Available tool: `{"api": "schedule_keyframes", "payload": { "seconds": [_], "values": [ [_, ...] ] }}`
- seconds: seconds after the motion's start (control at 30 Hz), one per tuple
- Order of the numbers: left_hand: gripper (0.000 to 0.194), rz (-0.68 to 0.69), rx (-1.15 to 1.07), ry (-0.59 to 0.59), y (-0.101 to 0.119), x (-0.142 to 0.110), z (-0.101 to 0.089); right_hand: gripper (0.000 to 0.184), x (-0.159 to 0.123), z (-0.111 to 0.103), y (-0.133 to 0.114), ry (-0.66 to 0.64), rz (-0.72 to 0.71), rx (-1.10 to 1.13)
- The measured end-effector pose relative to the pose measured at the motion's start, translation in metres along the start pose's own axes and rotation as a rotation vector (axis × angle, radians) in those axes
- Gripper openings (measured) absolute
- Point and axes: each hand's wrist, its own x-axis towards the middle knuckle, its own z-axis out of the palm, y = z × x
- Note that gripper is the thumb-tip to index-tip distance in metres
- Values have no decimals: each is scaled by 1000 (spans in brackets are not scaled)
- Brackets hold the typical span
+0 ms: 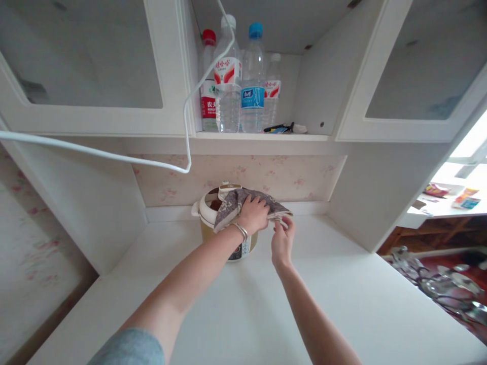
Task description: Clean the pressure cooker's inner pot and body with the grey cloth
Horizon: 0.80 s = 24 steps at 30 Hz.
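Note:
A patterned grey-brown cloth (232, 203) with a pale hem lies folded over the lid of a white and gold electric cooker (208, 223), which stands on the white counter. My left hand (253, 214), with a bracelet at its wrist, rests on top of the cloth, its fingers spread over the fabric; the thumb is hidden. Just right of it, my right hand (283, 234) pinches the cloth's overhanging right edge between thumb and fingers. The cloth and my left arm cover much of the cooker's lid and front panel.
Several plastic bottles (253, 76) stand on the open shelf above, beside small loose items (283, 128). A white cable (186, 121) hangs in front of the cupboard. Glass-fronted doors (79, 56) flank the shelf. At right, metal cookware (437, 284) sits lower down.

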Motion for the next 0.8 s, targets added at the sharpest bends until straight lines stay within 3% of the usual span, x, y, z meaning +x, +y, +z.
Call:
{"api": "schedule_keyframes", "payload": {
  "seconds": [0.13,0.3,0.43,0.57,0.67,0.8],
  "values": [
    [35,15,-14,-45,-10,18,5,43,31,5,-22,-43,-257,-180],
    [51,85,-6,16,-15,-17,-3,47,49,28,-32,-435,-303,-305],
    [53,87,-7,46,-21,-68,-21,49,10,37,-35,-452,-442,-389],
    [54,26,-98,71,-37,-120,-32,50,-39,40,-52,-487,-612,-531],
    [56,-51,-192,87,-59,-153,-28,51,-57,50,-71,-591,-784,-595],
    [53,-210,-328,99,-94,-184,-7,47,-57,79,-89,-709,-1005,-627]
  ]
}}
